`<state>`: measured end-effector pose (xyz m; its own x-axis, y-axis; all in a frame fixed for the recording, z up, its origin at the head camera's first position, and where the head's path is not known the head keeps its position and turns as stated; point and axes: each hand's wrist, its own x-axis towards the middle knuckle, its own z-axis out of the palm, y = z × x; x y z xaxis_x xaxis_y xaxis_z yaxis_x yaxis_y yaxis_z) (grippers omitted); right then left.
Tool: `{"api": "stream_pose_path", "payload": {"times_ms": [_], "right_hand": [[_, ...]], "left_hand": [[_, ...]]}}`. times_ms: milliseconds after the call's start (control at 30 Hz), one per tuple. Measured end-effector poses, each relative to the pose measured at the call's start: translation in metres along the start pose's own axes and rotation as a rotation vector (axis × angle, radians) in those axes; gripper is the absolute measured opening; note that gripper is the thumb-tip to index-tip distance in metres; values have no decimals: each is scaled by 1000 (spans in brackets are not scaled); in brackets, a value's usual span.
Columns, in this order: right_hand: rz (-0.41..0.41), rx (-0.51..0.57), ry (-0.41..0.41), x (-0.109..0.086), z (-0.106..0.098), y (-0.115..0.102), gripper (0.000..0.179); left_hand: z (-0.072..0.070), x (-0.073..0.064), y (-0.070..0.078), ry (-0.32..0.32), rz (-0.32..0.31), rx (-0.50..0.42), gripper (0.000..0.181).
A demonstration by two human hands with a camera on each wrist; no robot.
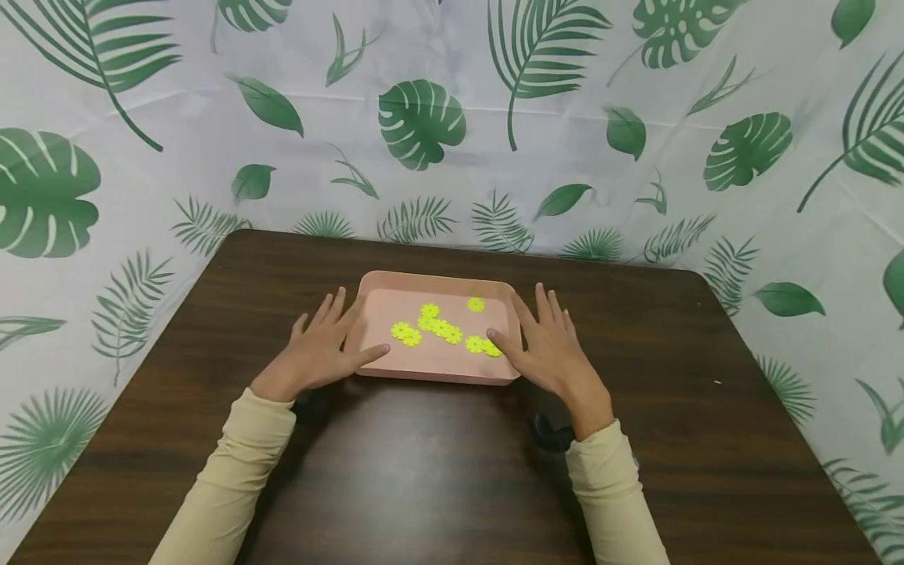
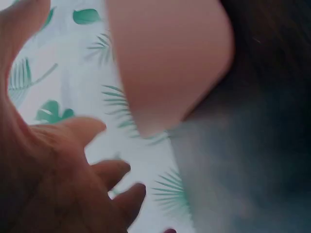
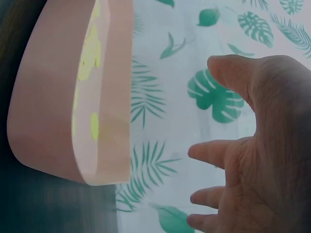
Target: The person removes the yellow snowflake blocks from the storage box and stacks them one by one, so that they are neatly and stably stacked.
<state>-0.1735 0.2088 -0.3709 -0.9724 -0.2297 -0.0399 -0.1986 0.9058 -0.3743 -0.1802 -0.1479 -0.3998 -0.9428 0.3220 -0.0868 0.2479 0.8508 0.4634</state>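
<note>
A shallow pink tray lies on the table between both hands. Inside it are several bright yellow notched discs, some overlapping in a row and one disc apart near the far side. My left hand is by the tray's left end, fingers spread, thumb over the near rim. At the right end, my right hand has its fingers extended too, its thumb above the discs there, partly hiding them. Both wrist views show gaps between the hands and the tray's wall. Neither hand holds anything.
The dark wooden table runs back to a white cloth backdrop printed with green leaves. A small pale speck lies on the table's right part. Black pieces show under the wrists, beside the cream sleeves.
</note>
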Motion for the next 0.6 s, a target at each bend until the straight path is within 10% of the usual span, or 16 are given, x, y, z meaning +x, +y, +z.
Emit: {"api": "stream_pose_path", "payload": {"times_ms": [600], "right_hand": [[-118, 29, 43, 31, 22, 13, 50]], "left_hand": [[20, 16, -46, -44, 112, -280, 86]]}}
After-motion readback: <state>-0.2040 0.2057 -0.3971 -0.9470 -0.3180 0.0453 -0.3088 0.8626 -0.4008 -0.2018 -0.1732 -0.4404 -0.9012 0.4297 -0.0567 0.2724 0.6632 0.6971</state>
